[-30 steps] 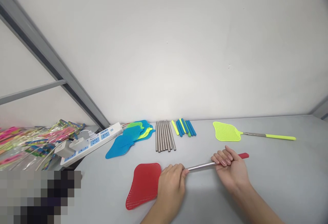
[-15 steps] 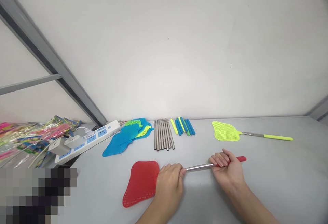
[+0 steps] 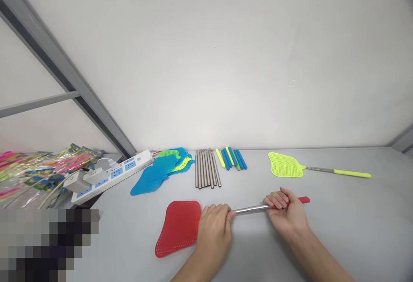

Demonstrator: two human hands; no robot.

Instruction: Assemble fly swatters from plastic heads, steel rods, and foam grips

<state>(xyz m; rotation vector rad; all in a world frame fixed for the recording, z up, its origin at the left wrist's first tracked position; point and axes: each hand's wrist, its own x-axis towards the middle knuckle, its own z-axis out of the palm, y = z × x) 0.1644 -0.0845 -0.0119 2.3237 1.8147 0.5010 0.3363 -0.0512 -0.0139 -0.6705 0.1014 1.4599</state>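
A red fly swatter (image 3: 179, 228) lies across the near part of the table, its head to the left and its red grip to the right. My left hand (image 3: 215, 229) is closed around it where the head meets the metal rod, hiding that joint. Palm up, my right hand (image 3: 287, 212) wraps its fingers over the red grip, whose end sticks out beyond the hand. Between both hands the silver rod (image 3: 251, 209) shows bare. Behind my right hand lies a yellow fly swatter (image 3: 285, 165) with a metal rod and yellow grip.
Along the wall lie blue and green swatter heads (image 3: 151, 177), a row of metal rods (image 3: 206, 169) and several coloured grips (image 3: 230, 159). At left are a white power strip (image 3: 112, 178) with plugs and bagged goods (image 3: 51, 168). A grey metal frame (image 3: 93, 97) rises there.
Both hands keep the same hold on the red fly swatter. The whole view has shifted slightly, and the things on the table appear a little farther right.
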